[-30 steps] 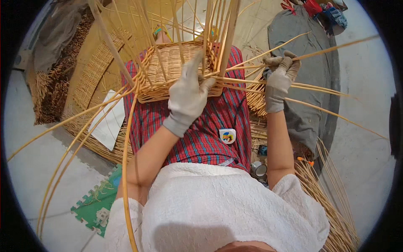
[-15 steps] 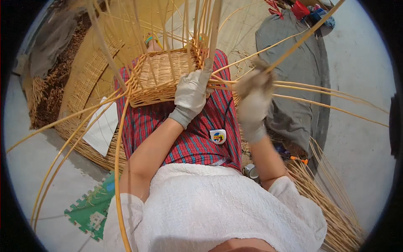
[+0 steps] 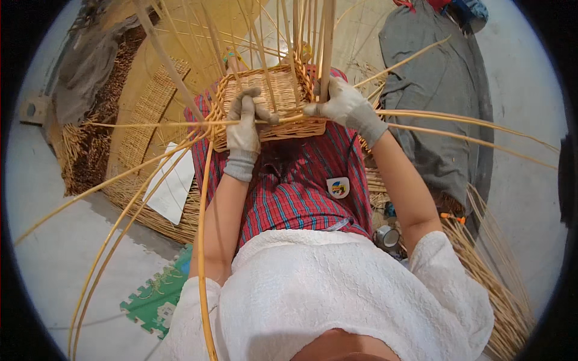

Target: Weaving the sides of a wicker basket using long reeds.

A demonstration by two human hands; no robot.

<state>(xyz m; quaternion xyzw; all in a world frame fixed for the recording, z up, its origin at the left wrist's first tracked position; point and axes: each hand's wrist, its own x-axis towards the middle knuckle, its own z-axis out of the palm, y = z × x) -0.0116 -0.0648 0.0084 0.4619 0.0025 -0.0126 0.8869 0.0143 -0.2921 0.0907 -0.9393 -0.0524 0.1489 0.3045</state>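
A half-woven wicker basket (image 3: 260,90) rests on my lap, its tall upright stakes rising from the sides. A long wicker rod (image 3: 156,124) crosses its near side and sticks out to the left. My left hand (image 3: 243,131), in a pale glove, is at the near side, fingers closed around this rod. My right hand (image 3: 346,107), gloved too, is at the near right corner, closed with thumb and fingertips on the rod's right part, beside a flat upright stake (image 3: 327,48). The right fingertips are partly hidden. Several rods (image 3: 439,115) fan out sideways from the corners.
On the right lies a grey cloth (image 3: 421,96) over a bundle, with loose rods (image 3: 481,271) below it. To the left are a woven panel (image 3: 147,114), a white sheet (image 3: 171,189) and a green foam mat (image 3: 155,295). A metal can (image 3: 386,236) stands by my right side.
My left hand has moved left along the basket's near side. My right hand has come in to the near right corner. A rod now lies across the front, pointing left.
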